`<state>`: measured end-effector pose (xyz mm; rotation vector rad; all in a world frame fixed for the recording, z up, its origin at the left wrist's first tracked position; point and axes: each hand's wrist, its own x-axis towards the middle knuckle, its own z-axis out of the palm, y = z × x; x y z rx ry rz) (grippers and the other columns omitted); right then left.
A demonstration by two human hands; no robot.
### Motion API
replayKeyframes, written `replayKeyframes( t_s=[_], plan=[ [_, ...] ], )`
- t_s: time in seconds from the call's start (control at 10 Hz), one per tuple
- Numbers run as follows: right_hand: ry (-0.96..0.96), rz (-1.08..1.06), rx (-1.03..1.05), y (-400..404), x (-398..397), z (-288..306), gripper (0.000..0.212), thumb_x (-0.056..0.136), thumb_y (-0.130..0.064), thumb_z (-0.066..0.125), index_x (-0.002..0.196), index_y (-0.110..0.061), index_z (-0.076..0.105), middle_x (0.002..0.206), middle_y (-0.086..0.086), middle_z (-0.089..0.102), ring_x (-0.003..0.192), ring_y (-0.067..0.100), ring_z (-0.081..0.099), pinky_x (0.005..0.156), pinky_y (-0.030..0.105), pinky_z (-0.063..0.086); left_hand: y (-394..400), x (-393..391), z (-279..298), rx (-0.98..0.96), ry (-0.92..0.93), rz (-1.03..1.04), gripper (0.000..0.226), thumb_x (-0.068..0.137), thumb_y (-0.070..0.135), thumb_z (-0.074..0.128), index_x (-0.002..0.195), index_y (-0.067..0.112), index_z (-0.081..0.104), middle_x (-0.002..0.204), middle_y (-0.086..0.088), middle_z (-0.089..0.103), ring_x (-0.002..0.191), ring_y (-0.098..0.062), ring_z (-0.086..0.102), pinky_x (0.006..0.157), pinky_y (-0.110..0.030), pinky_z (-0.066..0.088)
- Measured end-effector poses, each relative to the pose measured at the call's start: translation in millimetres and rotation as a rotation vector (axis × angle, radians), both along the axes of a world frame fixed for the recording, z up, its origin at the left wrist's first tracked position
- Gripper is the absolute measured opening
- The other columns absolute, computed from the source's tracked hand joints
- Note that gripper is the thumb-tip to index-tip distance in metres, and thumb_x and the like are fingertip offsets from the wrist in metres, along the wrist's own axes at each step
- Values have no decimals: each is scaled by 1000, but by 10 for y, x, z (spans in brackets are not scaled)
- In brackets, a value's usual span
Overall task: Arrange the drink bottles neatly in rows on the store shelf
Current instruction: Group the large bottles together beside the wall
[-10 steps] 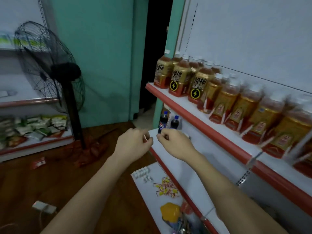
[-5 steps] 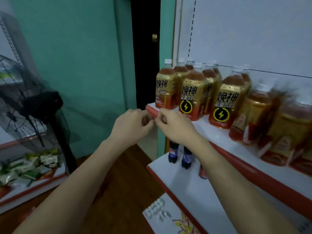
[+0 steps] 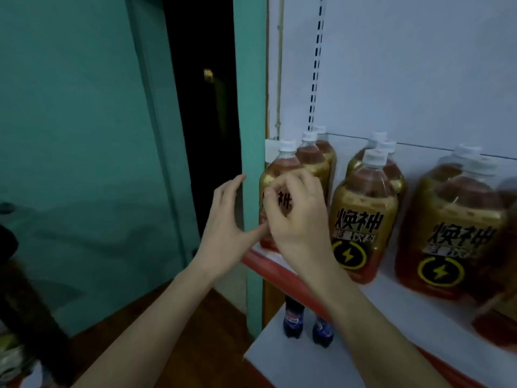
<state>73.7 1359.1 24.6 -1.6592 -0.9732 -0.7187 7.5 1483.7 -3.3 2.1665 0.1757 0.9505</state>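
Gold-labelled drink bottles with white caps stand in rows on the upper shelf [image 3: 270, 265], which has a red front edge. My right hand [image 3: 299, 219] is in front of the leftmost front bottle [image 3: 279, 168], fingers curled against its label; whether it grips the bottle is unclear. My left hand [image 3: 226, 219] hangs just left of that bottle with fingers spread, its thumb reaching towards the bottle's lower part. The neighbouring row's front bottle [image 3: 363, 214] and a third row's front bottle [image 3: 453, 233] stand to the right.
Two small dark cola bottles [image 3: 292, 320] stand on the white lower shelf [image 3: 363, 365]. A teal post [image 3: 251, 107] borders the shelf's left end, with a dark doorway [image 3: 207, 107] beside it. A dark fan stand [image 3: 22, 303] is at far left over brown floor.
Both hands rose from the shelf's front edge to the leftmost bottle. The left hand, earlier pinched against the right, has spread its fingers. The view moved up and closer.
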Motion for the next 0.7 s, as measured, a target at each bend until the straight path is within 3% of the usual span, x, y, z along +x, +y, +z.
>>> replayKeyframes(
  t_s=[0.1,0.2,0.3,0.4,0.5,0.6,0.7],
  plan=[
    [28,-156,32,204,74,-72,34,89,-31,56,118,-12,58,128,5,50,120,19,44,102,24,37,274,337,-54,-160,69,-250,111,76,33,83,153,48,5,156,24,14,144,-1,22,119,-41,29],
    [102,-243,17,426,236,-64,59,88,-44,59,139,-16,45,148,3,37,138,18,33,112,42,37,516,673,-35,-215,114,-483,122,72,31,85,151,53,-4,160,28,1,148,0,12,120,-44,27],
    [133,-307,95,561,339,-36,68,88,-41,69,144,-20,38,147,0,37,140,15,34,115,36,35,683,964,-44,-162,146,-637,129,62,48,82,152,50,-11,153,41,1,147,6,12,121,-35,26],
    [237,-290,150,571,336,-30,78,86,-36,78,148,-21,34,143,-10,39,136,-2,36,107,11,33,727,1088,-104,-237,192,-779,131,65,31,86,151,47,-10,120,69,14,119,36,25,97,-2,35],
    [364,-247,136,466,336,-52,84,81,-38,81,149,-31,32,143,-20,39,129,-19,36,96,0,35,709,1159,-165,-257,148,-921,118,69,12,89,135,64,5,116,65,31,116,32,37,87,-1,42],
    [524,-204,159,434,343,-126,88,76,-48,82,147,-40,31,136,-30,41,115,-29,42,85,-3,40,738,1265,-228,-294,130,-1002,108,68,36,85,138,71,10,148,36,32,134,8,40,103,-27,49],
    [603,-221,217,528,431,-225,78,72,-46,81,134,-53,35,126,-27,54,107,-19,55,82,6,49,805,1402,-254,-287,139,-989,100,68,62,78,140,72,9,163,16,18,148,-6,24,116,-46,36]
  ],
)
